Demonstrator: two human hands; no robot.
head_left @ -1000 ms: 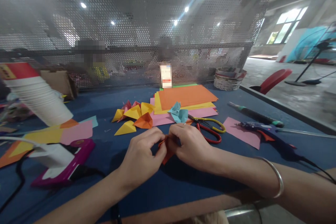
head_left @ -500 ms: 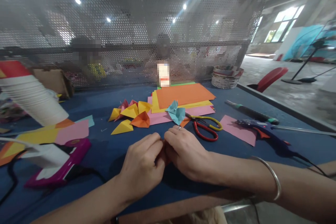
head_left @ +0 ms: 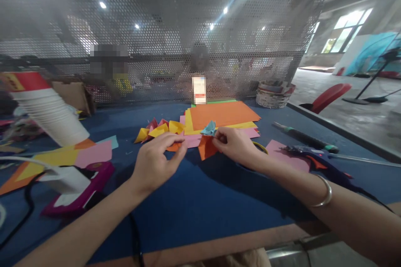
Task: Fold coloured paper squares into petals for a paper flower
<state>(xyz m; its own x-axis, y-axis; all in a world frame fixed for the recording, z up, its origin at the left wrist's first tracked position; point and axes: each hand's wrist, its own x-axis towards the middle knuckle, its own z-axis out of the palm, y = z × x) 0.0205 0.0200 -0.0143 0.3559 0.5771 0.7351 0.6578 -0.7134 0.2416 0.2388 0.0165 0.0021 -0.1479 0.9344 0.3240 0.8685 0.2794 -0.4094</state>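
My right hand (head_left: pixel 234 144) pinches an orange paper piece (head_left: pixel 206 147) by its right side, held over the blue table. Just behind it is a light blue folded paper (head_left: pixel 209 128). My left hand (head_left: pixel 158 160) has its thumb and fingers apart with nothing between them. Beyond its fingertips lie folded paper pieces: yellow ones (head_left: pixel 176 127), red ones and an orange one (head_left: pixel 174 147) partly hidden by the hand. My right hand and forearm hide most of the scissors (head_left: pixel 260 147); part of a yellow handle shows.
Behind my hands lies a paper stack (head_left: pixel 224 114). At right are a pink sheet (head_left: pixel 275 150), a glue gun (head_left: pixel 322 160) and a green-black tool (head_left: pixel 300 135). Stacked cups (head_left: pixel 50 108) and a purple power strip (head_left: pixel 103 173) stand left; a basket (head_left: pixel 275 94) is at the back.
My hands have moved forward and apart. The left has opened, and the right now holds an orange paper piece near the light blue one. The view has shifted slightly.
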